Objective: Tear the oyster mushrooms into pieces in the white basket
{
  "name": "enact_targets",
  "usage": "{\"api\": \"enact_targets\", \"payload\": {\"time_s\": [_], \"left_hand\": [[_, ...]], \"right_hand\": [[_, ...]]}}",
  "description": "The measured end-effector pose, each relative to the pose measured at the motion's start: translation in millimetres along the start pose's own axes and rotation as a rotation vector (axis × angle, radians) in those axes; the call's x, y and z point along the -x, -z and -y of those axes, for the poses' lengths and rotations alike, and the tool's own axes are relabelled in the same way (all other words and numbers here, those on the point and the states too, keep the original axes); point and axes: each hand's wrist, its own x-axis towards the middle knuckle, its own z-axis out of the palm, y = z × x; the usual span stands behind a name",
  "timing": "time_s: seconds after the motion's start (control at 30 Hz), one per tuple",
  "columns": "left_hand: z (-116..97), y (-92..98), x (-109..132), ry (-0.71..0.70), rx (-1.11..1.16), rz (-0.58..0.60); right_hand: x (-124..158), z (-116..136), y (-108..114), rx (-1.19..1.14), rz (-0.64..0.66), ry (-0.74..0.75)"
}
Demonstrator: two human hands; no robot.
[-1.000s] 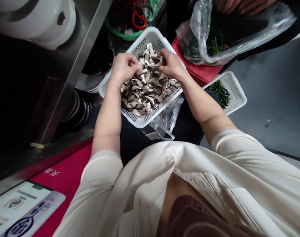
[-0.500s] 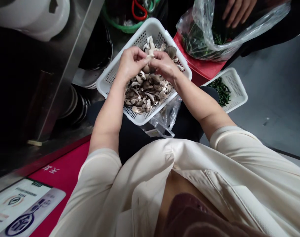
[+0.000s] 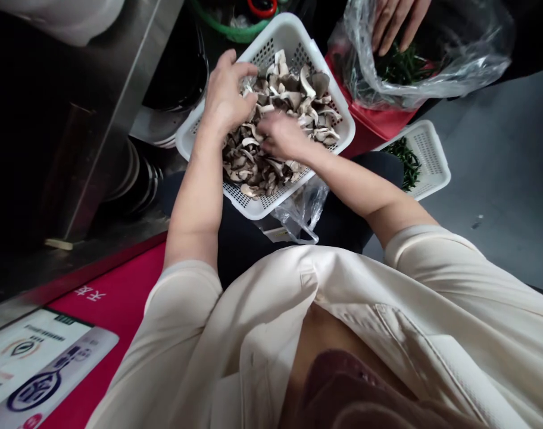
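Observation:
A white perforated plastic basket [image 3: 249, 210] rests on my lap, filled with torn grey and white oyster mushrooms [image 3: 293, 98]. My left hand [image 3: 229, 92] is over the basket's left side with thumb and fingers apart, and nothing shows between them. Low over the middle of the pile is my right hand [image 3: 284, 136], its fingers blurred by motion and partly lost among the mushrooms. Whether it holds a piece cannot be made out.
At the upper right a co-worker's hand [image 3: 396, 24] reaches into a clear plastic bag [image 3: 459, 83] of green chillies above a red container [image 3: 383, 119]. A smaller white basket [image 3: 432, 155] holds more chillies. A steel edge [image 3: 133, 77] runs along the left.
My hands were together on a mushroom piece above the pile; now they are apart. The left has opened at the left side, and the right has dropped lower over the mushrooms.

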Motion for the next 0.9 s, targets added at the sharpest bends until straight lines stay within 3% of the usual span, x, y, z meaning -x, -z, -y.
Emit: {"api": "enact_targets", "payload": {"time_s": [0.1,0.13,0.27,0.37,0.5,0.63,0.7,0.8,0.9], "left_hand": [[-4,3.3,0,-0.011,0.015,-0.031],[-4,3.0,0,-0.03,0.014,-0.046],[-3,-0.8,-1,-0.062,0.032,-0.079],[-2,-2.9,-2,-0.087,0.076,-0.084],[-1,-2.6,-5,-0.105,0.066,-0.073],[4,-2.4,-9,-0.108,0.096,-0.072],[8,-3.9,-10,-0.088,0.135,-0.059],[10,-7.3,-10,-0.063,0.195,0.001],[8,-10.7,-8,0.0,0.314,0.157]], "right_hand": [[4,38,-57,0.014,0.519,0.264],[6,49,-78,0.059,0.608,0.283],[18,73,-145,0.163,0.627,0.233],[24,74,-163,0.156,0.608,0.213],[23,64,-160,0.123,0.629,0.235],[13,47,-136,-0.006,0.575,0.206],[7,33,-115,-0.314,0.486,0.069],[-1,7,-74,-1.011,0.375,-0.223],[-5,-16,-33,-1.473,0.271,-0.372]]}}
